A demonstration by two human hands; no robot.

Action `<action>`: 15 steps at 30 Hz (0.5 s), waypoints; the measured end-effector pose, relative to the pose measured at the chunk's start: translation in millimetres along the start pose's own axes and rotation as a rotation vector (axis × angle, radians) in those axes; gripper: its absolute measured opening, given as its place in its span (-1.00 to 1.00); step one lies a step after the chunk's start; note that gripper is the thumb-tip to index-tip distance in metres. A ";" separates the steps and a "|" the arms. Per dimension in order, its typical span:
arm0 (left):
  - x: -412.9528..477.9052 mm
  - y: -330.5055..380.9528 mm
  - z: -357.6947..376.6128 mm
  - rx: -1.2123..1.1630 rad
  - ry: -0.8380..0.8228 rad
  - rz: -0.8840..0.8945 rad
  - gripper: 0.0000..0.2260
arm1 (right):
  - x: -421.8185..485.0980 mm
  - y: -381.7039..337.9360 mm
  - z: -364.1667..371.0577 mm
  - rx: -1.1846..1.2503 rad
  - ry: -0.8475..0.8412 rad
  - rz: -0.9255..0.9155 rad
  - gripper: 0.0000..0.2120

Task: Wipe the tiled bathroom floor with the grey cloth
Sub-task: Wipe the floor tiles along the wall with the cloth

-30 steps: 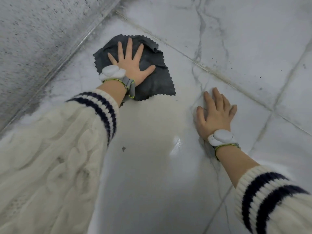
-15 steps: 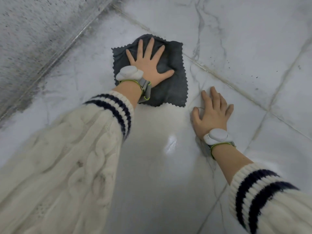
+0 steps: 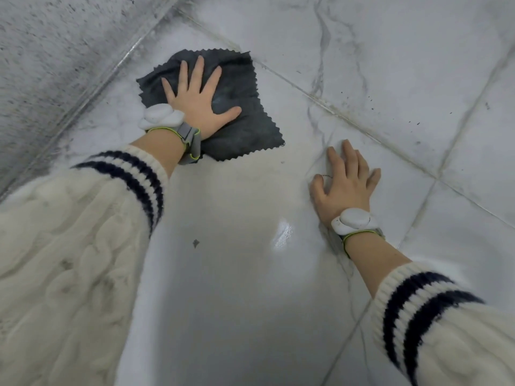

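Two hands lay palm down on the tiled floor (image 3: 223, 316). The left hand (image 3: 198, 98) pressed flat on the middle of the grey cloth (image 3: 250, 129), its grip wide open (fingers straight and fanned, thumb out to the right) and curled round nothing. The cloth, dark with zigzag-cut edges, lay spread on a white marbled tile, a little rumpled at its far left corner. Right of the cloth and nearer the person, apart from it, the right hand (image 3: 347, 182) rested on bare tile, its grip open too, fingers close together, holding nothing. A grout line (image 3: 362, 129) ran diagonally just past the cloth's far right corner. Left of the cloth lay a speckled grey surface (image 3: 55, 51). A small dark speck (image 3: 196, 243) sat on the tile nearer the person than the cloth.
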State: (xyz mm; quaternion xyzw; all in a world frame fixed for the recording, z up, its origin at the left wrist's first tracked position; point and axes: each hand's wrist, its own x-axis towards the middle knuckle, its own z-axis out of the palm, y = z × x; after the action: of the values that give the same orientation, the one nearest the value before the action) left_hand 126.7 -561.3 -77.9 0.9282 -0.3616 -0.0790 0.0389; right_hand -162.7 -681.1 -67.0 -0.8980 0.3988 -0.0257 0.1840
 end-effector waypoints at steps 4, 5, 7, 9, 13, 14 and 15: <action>-40.3 3.8 -0.6 0.039 -0.016 0.009 -0.23 | 1.1 1.0 0.9 -0.003 -0.005 0.004 -0.43; -51.1 6.0 -1.1 0.047 -0.028 0.015 -0.23 | 1.1 1.1 0.6 -0.008 -0.008 0.001 -0.43; -72.3 10.2 -2.3 0.053 -0.060 0.031 -0.23 | 0.8 1.3 1.0 -0.014 -0.013 -0.004 -0.42; -88.4 17.5 0.0 0.039 -0.088 0.047 -0.22 | 2.6 5.0 0.7 -0.020 -0.016 0.004 -0.42; -127.9 21.7 4.5 0.018 -0.102 0.068 -0.21 | 2.5 2.7 -0.6 -0.019 -0.027 0.004 -0.40; -138.4 22.4 7.1 0.017 -0.106 0.075 -0.20 | 2.5 2.1 -1.0 -0.017 -0.029 0.005 -0.40; -148.9 23.7 9.6 0.017 -0.113 0.085 -0.20 | 2.4 2.4 -0.9 -0.020 -0.029 0.007 -0.40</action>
State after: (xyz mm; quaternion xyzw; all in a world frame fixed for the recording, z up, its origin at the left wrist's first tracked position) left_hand 1.1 -477.9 -66.7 0.9063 -0.4029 -0.1266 0.0139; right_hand -162.9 -684.5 -67.3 -0.8987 0.3995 -0.0082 0.1806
